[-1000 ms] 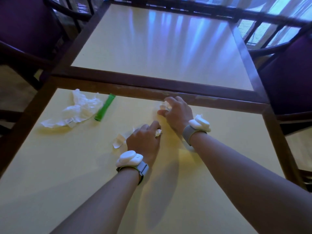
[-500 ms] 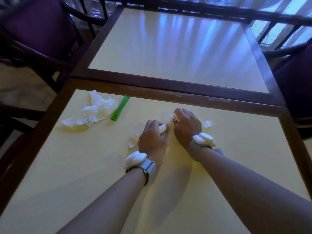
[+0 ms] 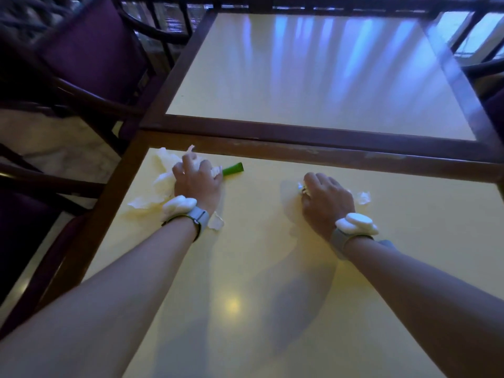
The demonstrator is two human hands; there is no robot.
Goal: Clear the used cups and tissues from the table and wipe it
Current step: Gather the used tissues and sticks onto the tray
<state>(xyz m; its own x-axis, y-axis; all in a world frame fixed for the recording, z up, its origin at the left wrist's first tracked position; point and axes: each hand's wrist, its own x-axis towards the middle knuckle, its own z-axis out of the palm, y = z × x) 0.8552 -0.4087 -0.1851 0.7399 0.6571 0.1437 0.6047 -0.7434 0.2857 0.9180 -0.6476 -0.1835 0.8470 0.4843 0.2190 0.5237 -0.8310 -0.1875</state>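
Two hands curl mid-frame: left hand (image 3: 197, 182) grips the big tissue (image 3: 161, 184), hiding half the green stick (image 3: 234, 168); right hand (image 3: 327, 204) grips a mostly hidden wad (image 3: 303, 188).

Crumpled white tissues (image 3: 163, 181), scattered on yellow table (image 3: 245, 268)
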